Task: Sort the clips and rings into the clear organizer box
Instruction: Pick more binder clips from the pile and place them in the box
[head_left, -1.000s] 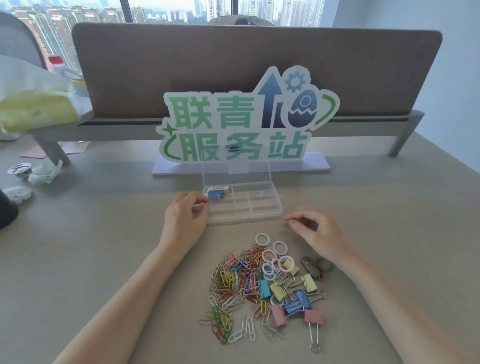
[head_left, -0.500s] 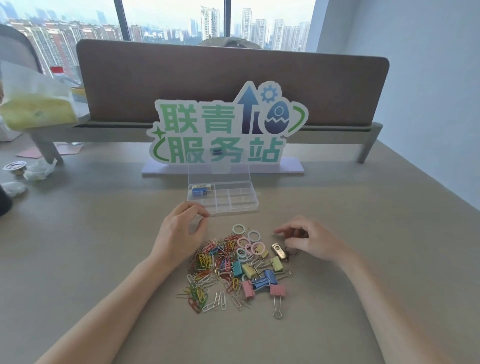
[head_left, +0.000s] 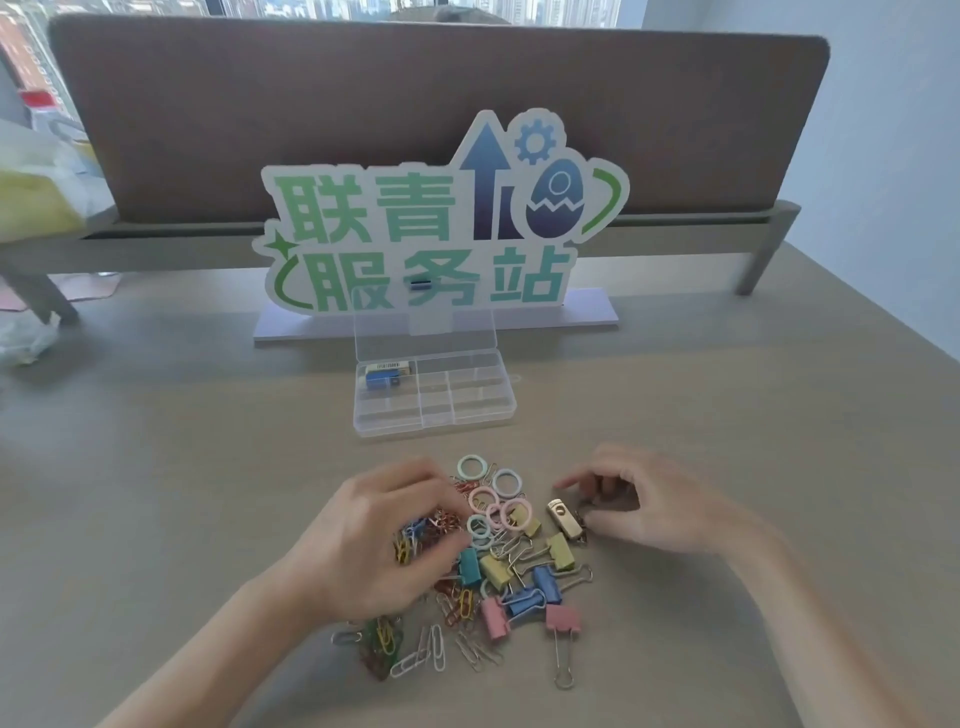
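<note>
A pile of coloured paper clips (head_left: 431, 652) lies on the desk, and my left hand (head_left: 384, 540) rests on its left part with curled fingers gripping a bunch of them. Pastel rings (head_left: 483, 499) lie at the pile's far side. Coloured binder clips (head_left: 548, 582) lie to the right. My right hand (head_left: 644, 506) has its fingers curled round a small dark metal ring (head_left: 586, 515) fixed to a gold swivel stick (head_left: 565, 517). The clear organizer box (head_left: 483, 410) stands open beyond the pile, with a blue and white item (head_left: 387, 375) in its far left compartment.
The box lid leans back against a green and blue sign (head_left: 431, 228) on a white base. A brown partition (head_left: 415, 104) closes off the far edge. Bags (head_left: 36, 197) and crumpled plastic sit at the far left. A wall stands on the right.
My left hand left the box's corner and came down onto the paper clips. My right hand moved toward me to the gold stick's ring. The camera has tilted and come closer.
</note>
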